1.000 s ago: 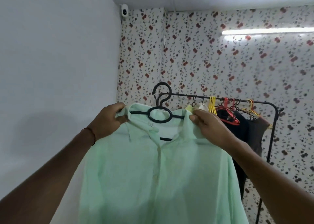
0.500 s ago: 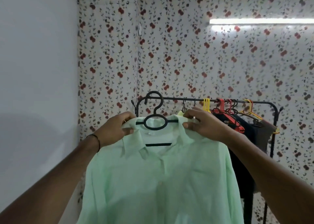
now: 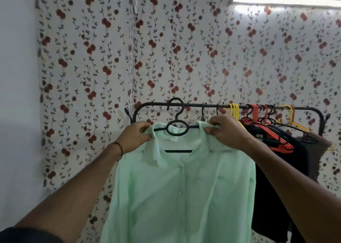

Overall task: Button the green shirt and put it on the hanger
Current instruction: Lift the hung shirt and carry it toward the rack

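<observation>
While gripped by two hands, one green shirt (image 3: pixel 180 193), one black hanger (image 3: pixel 176 128)

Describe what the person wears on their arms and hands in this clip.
Both forearms are bare. The left hand has a thin dark band around its wrist; a dark sleeve edge shows near the upper arm. The right hand shows no ring, watch or glove.

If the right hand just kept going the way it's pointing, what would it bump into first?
The right hand points forward and up-left while gripping the green shirt at the shoulder. It would probably meet the black rail first, near the small hooks hanging there. Depth is hard to judge, so it might pass under and reach the flowered wall.
</observation>
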